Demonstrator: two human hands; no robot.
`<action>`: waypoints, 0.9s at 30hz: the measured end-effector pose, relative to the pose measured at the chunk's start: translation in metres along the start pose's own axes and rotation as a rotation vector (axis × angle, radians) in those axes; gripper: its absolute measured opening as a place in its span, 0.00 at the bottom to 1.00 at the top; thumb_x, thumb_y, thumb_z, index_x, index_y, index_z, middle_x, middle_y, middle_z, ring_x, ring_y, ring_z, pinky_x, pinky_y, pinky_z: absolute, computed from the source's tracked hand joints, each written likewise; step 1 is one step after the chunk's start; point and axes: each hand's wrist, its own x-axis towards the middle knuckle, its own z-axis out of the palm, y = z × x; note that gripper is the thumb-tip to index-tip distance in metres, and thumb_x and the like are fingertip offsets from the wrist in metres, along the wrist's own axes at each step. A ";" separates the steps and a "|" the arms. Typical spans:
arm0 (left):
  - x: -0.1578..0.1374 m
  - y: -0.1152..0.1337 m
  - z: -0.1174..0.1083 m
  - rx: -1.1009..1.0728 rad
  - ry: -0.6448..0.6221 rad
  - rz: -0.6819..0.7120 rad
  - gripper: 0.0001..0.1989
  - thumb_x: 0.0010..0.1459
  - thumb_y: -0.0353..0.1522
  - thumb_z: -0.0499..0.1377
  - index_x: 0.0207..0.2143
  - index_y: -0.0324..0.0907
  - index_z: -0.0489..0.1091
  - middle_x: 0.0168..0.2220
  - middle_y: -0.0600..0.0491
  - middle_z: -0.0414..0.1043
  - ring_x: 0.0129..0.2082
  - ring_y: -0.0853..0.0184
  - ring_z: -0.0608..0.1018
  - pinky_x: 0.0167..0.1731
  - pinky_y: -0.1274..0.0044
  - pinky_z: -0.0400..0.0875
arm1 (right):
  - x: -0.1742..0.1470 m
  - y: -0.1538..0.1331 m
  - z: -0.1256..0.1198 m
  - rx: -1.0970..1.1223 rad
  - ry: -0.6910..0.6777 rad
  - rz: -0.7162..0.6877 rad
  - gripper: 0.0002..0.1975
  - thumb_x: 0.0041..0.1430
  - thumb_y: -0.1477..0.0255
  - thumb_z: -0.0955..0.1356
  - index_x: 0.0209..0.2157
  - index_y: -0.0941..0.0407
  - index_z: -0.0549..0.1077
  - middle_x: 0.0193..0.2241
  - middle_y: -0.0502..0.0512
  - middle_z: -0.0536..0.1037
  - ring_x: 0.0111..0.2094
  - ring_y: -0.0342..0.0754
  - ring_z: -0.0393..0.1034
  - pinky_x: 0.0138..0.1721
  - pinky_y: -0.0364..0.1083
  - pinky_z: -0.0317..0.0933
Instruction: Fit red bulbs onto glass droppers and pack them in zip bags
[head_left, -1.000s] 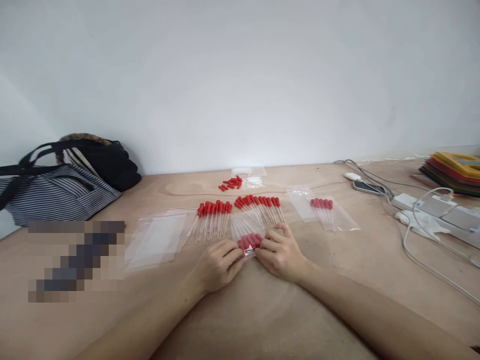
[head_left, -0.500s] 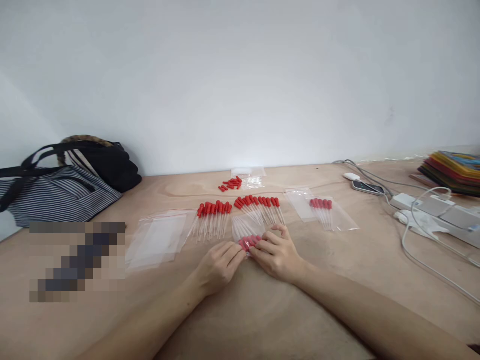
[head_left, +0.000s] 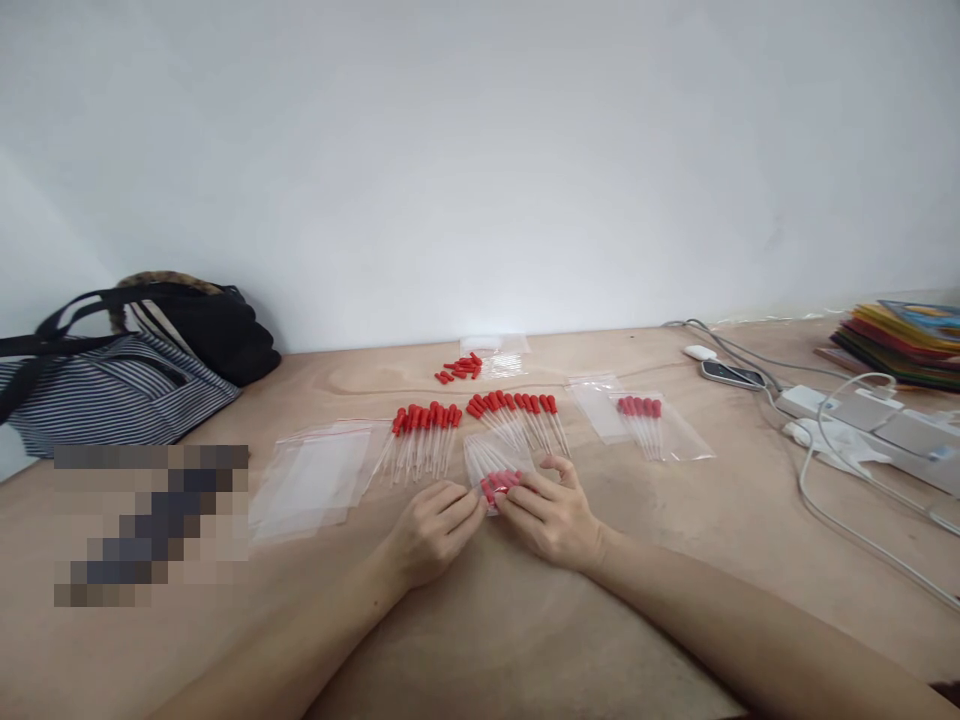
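Observation:
A clear zip bag (head_left: 480,452) with several red-bulbed droppers (head_left: 504,480) in it lies in front of me, bulbs toward me. My left hand (head_left: 442,522) pinches the bag's near left edge. On the other side my right hand (head_left: 551,512) has its fingers closed on the near right edge, index finger bent up; the exact fingertip contact is hidden. Beyond the bag are two fanned groups of loose droppers, the left group (head_left: 427,420) and the right group (head_left: 517,405). Another clear bag with droppers (head_left: 641,410) rests to the right.
Flat clear bags (head_left: 315,480) are stacked at left. Loose red bulbs (head_left: 463,366) and thin clear tubes (head_left: 504,365) lie at the back. Striped bag (head_left: 127,390) stands far left; a phone (head_left: 731,375), power strip (head_left: 862,415), cables and colourful stack (head_left: 900,345) are at right.
Both hands stay at the bag's near edge with only slight finger movement. My left fingers have shifted a little to the left, showing slightly more of the red bulbs.

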 end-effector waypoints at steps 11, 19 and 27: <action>0.004 0.005 0.000 0.055 0.000 0.011 0.10 0.59 0.22 0.46 0.36 0.35 0.67 0.29 0.50 0.75 0.26 0.69 0.75 0.23 0.77 0.68 | 0.002 -0.001 0.000 0.018 0.071 -0.033 0.10 0.55 0.80 0.61 0.24 0.57 0.69 0.18 0.43 0.72 0.28 0.38 0.65 0.44 0.50 0.46; 0.004 0.001 -0.005 0.125 0.058 0.037 0.09 0.57 0.22 0.49 0.35 0.37 0.68 0.28 0.53 0.75 0.27 0.69 0.75 0.25 0.77 0.67 | -0.004 0.006 -0.003 -0.009 0.020 0.020 0.06 0.54 0.80 0.63 0.30 0.57 0.70 0.22 0.44 0.74 0.30 0.39 0.66 0.48 0.51 0.46; 0.004 0.000 0.001 0.076 0.054 0.068 0.08 0.56 0.22 0.51 0.33 0.36 0.68 0.29 0.51 0.74 0.29 0.69 0.75 0.27 0.77 0.70 | -0.002 0.005 -0.001 0.014 0.008 0.008 0.08 0.55 0.80 0.61 0.27 0.57 0.70 0.20 0.44 0.73 0.29 0.38 0.66 0.47 0.51 0.46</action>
